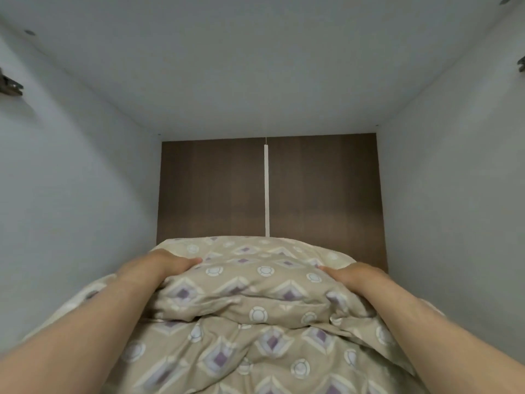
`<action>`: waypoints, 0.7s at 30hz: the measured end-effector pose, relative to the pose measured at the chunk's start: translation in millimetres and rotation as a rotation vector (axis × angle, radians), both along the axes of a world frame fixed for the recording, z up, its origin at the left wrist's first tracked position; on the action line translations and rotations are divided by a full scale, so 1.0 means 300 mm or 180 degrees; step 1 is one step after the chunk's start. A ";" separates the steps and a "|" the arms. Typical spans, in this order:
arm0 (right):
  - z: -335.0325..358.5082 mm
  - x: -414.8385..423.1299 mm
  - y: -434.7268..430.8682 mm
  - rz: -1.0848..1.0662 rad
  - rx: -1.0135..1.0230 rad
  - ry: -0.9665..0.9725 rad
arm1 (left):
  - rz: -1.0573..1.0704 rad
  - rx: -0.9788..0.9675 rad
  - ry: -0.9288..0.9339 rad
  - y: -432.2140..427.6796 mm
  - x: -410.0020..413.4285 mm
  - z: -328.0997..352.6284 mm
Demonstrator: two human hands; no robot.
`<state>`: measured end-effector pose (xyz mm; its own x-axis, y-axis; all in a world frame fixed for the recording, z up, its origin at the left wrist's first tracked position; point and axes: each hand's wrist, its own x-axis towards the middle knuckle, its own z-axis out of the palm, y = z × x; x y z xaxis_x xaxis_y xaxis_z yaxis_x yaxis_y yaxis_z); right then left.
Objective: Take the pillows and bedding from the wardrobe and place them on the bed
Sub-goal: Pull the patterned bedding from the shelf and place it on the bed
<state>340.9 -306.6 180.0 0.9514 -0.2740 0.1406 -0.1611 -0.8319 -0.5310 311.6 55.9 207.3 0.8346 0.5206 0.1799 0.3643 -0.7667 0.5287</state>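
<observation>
Both hands [164, 265] [352, 275] outstretched, fingers apparently curled, gripping.

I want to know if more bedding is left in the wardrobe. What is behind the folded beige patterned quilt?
Behind the beige patterned quilt, gripped by the left hand and right hand, only the dark brown wooden back panel with its white vertical strip shows. The quilt hides anything lower.

No readable text, labels or numbers.

open space above bedding [255, 302], wardrobe [71, 180] walls flanking
</observation>
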 end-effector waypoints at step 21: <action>0.056 -0.322 -0.027 0.0066 0.1023 -0.3233 | -0.0144 0.0687 -0.3342 -0.015 -0.308 0.051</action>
